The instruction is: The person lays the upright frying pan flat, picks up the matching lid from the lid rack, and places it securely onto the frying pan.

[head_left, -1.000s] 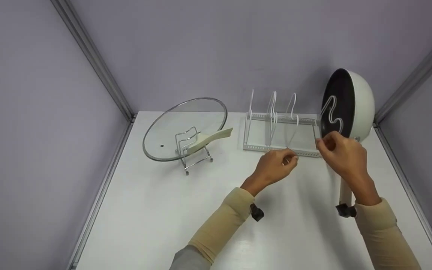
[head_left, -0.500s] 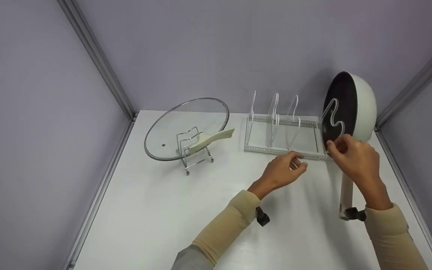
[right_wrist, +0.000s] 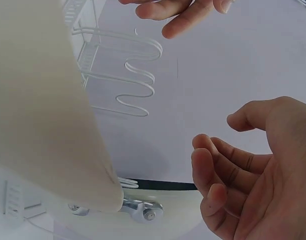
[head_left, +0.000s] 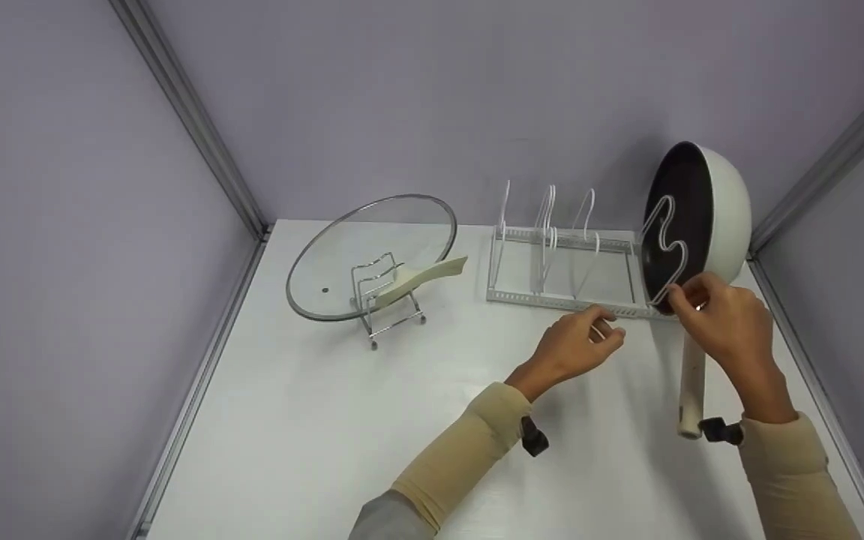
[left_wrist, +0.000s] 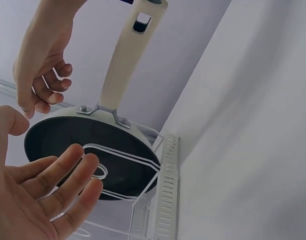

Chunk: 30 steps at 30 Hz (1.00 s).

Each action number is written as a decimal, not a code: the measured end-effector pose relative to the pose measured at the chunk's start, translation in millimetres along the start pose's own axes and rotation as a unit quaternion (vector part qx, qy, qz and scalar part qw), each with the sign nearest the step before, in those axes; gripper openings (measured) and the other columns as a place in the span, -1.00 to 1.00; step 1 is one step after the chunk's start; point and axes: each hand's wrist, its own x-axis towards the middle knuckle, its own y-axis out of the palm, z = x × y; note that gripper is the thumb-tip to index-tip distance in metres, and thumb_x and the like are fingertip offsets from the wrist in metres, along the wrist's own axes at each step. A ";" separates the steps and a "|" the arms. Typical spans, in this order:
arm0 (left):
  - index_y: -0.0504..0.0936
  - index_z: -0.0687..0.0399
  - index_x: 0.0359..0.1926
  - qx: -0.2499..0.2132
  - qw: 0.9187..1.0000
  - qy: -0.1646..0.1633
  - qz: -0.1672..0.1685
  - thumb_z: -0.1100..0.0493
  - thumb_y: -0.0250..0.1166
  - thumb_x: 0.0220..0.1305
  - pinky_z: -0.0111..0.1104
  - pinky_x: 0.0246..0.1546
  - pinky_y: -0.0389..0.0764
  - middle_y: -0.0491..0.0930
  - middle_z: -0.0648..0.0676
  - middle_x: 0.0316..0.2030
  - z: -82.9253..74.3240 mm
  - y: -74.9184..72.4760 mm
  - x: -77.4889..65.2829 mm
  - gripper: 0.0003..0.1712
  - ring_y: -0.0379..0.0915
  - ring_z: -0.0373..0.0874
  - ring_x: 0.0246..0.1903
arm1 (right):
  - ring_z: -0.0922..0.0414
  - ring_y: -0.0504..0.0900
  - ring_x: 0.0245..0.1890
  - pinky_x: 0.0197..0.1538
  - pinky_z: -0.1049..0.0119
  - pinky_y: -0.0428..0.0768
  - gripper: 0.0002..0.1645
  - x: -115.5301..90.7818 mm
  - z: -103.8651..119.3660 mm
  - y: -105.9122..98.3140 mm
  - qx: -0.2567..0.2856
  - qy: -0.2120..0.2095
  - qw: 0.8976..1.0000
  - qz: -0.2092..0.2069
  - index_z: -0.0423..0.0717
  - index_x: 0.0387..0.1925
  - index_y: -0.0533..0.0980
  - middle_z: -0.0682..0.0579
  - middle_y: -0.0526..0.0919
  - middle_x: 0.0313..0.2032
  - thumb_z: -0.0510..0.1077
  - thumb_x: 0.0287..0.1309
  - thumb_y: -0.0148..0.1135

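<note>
A frying pan [head_left: 730, 214], white outside and dark inside, stands on its side at the right end of a white wire pan rack [head_left: 526, 298]. Its pale handle [head_left: 692, 386] extends toward me. Just left of that handle, my right hand [head_left: 732, 319] is beside the pan's near edge; the right wrist view shows its fingers [right_wrist: 233, 172] loosely curled around nothing. My left hand [head_left: 573, 345] hovers at the rack's front rail with fingers spread and palm bare in the left wrist view. Wavy wire dividers [head_left: 672, 232] rise in front of the pan's dark inside.
On the left, a glass lid [head_left: 327, 247] leans in a small chrome wire stand [head_left: 394, 324], with a curved cream piece [head_left: 421, 280] at its side. Grey panel walls [head_left: 432, 97] with metal corner strips enclose the white table [head_left: 289, 435].
Both hands have shifted a little rightward and toward me, the right one drawing off the divider's front. Pan, rack and lid stay as they were.
</note>
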 end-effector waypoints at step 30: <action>0.65 -0.17 0.25 0.034 0.999 -0.018 0.037 -0.20 0.16 0.56 -0.61 -0.21 0.54 0.76 -0.27 -0.11 -14.5 24.1 3.3 -0.57 0.63 -0.51 -0.20 | -0.20 0.72 -0.39 -0.49 0.22 0.39 -0.56 -14.5 -33.9 -3.8 -0.009 0.060 0.997 0.040 -0.18 -0.19 0.65 -0.27 0.81 -0.27 0.15 0.46 0.22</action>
